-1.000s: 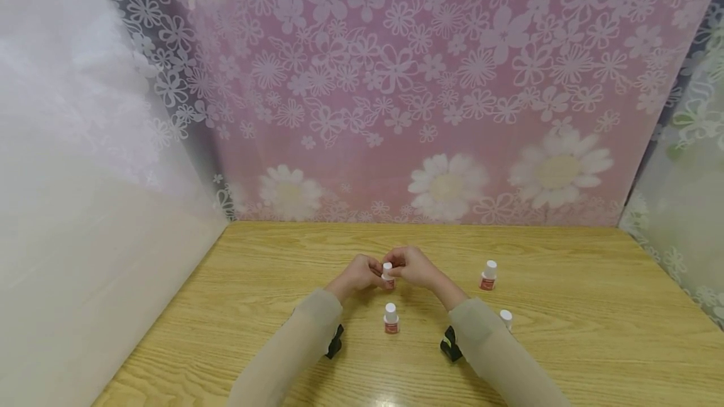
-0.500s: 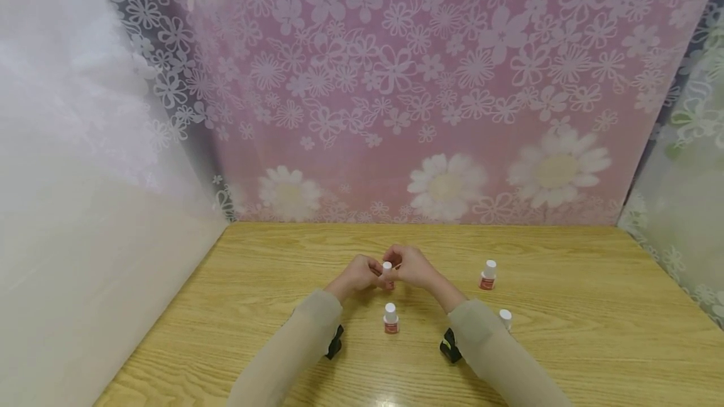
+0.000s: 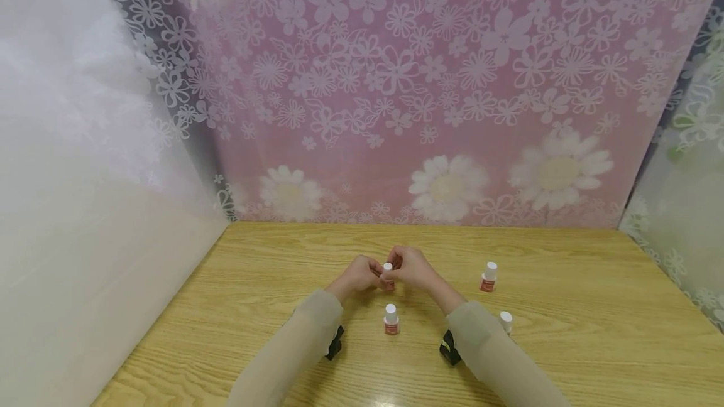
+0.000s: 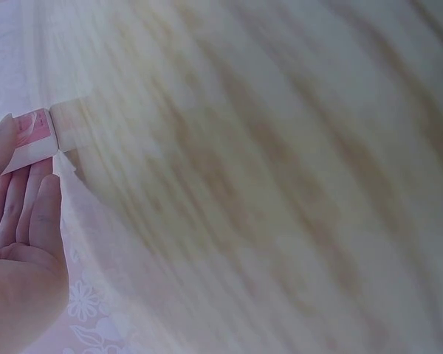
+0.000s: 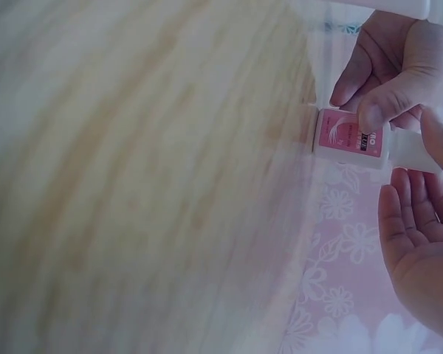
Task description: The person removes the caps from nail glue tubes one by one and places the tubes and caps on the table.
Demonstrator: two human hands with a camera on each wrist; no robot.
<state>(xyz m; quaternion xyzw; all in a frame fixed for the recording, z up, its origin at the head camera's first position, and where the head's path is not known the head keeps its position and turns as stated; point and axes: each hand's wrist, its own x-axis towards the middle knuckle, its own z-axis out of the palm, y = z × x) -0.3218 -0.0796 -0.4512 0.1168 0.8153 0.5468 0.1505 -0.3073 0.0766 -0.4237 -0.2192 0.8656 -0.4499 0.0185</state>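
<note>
A small white bottle (image 3: 389, 284) with a red label and white cap stands upright at the middle of the table, between both hands. My left hand (image 3: 360, 273) grips the bottle's body from the left; in the right wrist view its thumb (image 5: 382, 105) lies on the label. From the right, my right hand (image 3: 415, 268) holds the white cap (image 5: 407, 150), thumb on one side and fingers on the other. In the left wrist view, the label (image 4: 34, 127) shows beside the left thumb, while the cap is hidden. A matching bottle (image 3: 391, 320) stands nearer me.
Another such bottle (image 3: 488, 277) stands to the right at the back. One more bottle (image 3: 506, 321) is partly covered by the right sleeve (image 3: 481, 325). Black wrist devices (image 3: 450, 348) show beneath the sleeves. Flowered sheets (image 3: 441, 99) enclose the wooden table (image 3: 271, 256) at back and sides.
The right thumb has shifted across the cap toward the left and my right fingers have moved slightly around it. The left hand and the other bottles stay in place.
</note>
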